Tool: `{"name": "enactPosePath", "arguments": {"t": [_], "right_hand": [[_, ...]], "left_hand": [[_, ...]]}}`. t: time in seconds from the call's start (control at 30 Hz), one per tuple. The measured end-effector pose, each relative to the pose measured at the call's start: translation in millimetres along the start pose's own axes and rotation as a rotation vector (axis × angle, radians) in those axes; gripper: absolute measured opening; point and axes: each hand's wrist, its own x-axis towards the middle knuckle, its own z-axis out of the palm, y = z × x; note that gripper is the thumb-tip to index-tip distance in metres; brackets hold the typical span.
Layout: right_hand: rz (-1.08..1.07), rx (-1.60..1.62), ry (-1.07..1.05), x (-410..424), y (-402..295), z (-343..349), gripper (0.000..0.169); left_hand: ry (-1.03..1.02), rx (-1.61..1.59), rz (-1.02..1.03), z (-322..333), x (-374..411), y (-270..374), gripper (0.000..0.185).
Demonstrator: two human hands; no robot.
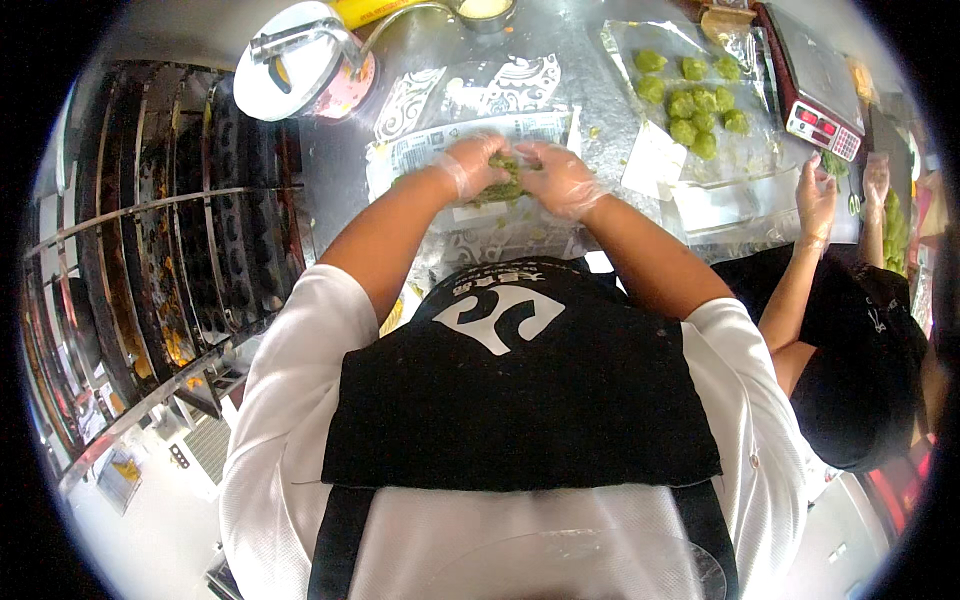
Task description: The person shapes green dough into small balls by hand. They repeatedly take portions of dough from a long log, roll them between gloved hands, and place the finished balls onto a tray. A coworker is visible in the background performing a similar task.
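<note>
My left hand (474, 166) and my right hand (561, 180), both in clear plastic gloves, meet over a soft green mass (504, 189), probably chopped greens or dough. The fingers curl in on it from both sides and partly hide it. Under my hands lies a printed plastic sheet (409, 154) on the metal tabletop (577, 90). Green crumbs are scattered around the mass. To the right, several green balls (703, 124) rest on a clear plastic sheet (739, 165).
A white-lidded pot (289, 64) stands at the back left, near a bowl of pale grains (486, 9). A digital scale (817, 90) is at the right. Beside me, a co-worker's gloved hands (816, 199) are raised. A metal tray rack (165, 210) stands left.
</note>
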Motion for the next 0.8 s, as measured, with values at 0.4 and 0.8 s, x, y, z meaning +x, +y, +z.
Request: {"name": "enactPosePath", "arguments": {"t": [0.4, 0.8], "right_hand": [[0.335, 1.441, 0.069, -27, -4, -34, 0.078], [0.210, 1.580, 0.176, -25, 0, -29, 0.047]], "left_hand": [[0.409, -0.363, -0.317, -34, 4, 51, 0.029], [0.279, 0.054, 0.303, 8, -3, 126, 0.073]]}}
